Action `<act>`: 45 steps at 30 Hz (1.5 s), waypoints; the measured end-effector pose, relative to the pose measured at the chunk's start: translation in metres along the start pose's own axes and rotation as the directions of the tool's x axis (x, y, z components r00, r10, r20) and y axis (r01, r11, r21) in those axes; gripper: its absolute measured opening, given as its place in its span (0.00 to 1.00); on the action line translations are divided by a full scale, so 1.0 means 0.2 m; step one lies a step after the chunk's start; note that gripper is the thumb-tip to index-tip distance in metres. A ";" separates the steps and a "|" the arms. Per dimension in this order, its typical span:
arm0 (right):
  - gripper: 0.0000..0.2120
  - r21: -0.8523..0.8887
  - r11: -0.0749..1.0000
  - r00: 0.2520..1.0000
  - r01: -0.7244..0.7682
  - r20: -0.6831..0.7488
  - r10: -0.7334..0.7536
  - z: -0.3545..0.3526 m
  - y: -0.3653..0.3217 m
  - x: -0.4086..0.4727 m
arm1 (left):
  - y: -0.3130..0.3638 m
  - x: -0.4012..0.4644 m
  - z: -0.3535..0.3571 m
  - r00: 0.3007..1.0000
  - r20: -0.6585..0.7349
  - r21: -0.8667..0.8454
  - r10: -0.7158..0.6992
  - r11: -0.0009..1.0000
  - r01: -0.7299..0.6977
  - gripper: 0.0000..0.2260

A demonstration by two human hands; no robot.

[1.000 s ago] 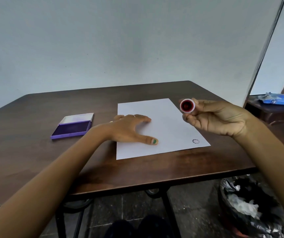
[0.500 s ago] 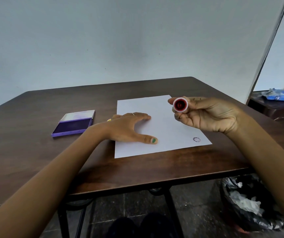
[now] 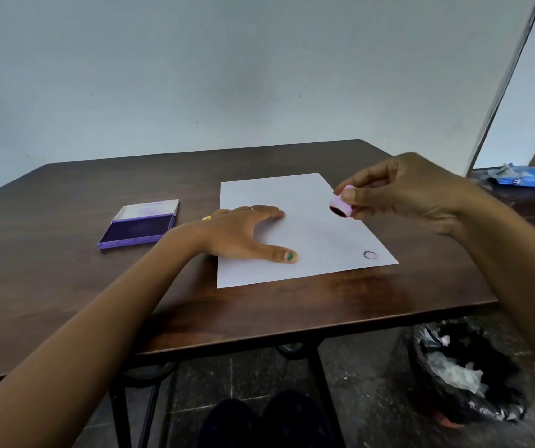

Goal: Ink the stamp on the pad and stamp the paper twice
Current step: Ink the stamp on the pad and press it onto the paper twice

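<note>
nearest of all, on the floor to the right of the bench (image 3: 259,324), a black bin bag (image 3: 466,373) gapes open with crumpled pale scraps inside. on the bench lies the paper (image 3: 317,234), one small round mark (image 3: 369,254) near its close right corner. the left hand (image 3: 243,234) lies flat on the paper's left edge, palm down, its fingers (image 3: 269,212) spread wide and gripping nothing, thumb stretched toward the near side. above the paper's right edge the right hand (image 3: 414,192) hangs in the air, wrist raised, its fingers pinched around the small pink stamp (image 3: 342,206), whose dark face tilts down and leftward, clear of the sheet. left of the paper, well apart, the purple ink pad (image 3: 138,229) sits open, dark pad in the tray, pale lid folded back behind it. right of the paper and beyond the bench, a blue packet (image 3: 524,179) rests on a dark side table.
</note>
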State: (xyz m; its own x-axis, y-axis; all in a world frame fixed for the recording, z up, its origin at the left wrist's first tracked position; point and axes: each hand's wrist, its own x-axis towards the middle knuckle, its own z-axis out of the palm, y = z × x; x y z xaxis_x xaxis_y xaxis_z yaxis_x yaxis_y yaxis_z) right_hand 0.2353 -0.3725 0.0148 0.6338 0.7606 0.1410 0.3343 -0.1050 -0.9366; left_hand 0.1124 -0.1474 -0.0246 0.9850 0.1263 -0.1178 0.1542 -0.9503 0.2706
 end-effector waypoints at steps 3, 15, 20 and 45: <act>0.01 -0.236 0.971 0.997 0.017 -0.074 -0.036 0.00 0.01 -0.03 | -0.01 0.00 -0.01 1.000 0.021 -0.044 0.013 0.999 -0.012 0.44; 0.04 -0.528 0.848 0.995 -0.052 -0.099 -0.001 0.13 0.01 -0.10 | -0.04 -0.01 -0.01 0.997 0.069 -0.138 0.021 0.990 -0.011 0.45; 0.04 -0.562 0.824 0.994 -0.069 -0.104 0.013 0.16 -0.01 -0.12 | -0.03 -0.01 -0.01 0.998 0.064 -0.152 0.023 0.988 -0.013 0.44; 0.07 -0.792 0.609 0.998 -0.028 -0.052 -0.023 0.24 -0.02 -0.14 | -0.06 0.02 0.00 0.997 0.060 -0.154 0.040 0.988 -0.030 0.44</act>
State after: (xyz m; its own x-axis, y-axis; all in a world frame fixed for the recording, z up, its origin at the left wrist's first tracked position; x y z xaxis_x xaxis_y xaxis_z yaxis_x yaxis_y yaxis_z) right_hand 0.1825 -0.3619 -0.0011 0.6616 0.7283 0.1786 0.7390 -0.5927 -0.3204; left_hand 0.1144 -0.1347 -0.0287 0.9839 0.0709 -0.1640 0.1344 -0.8986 0.4178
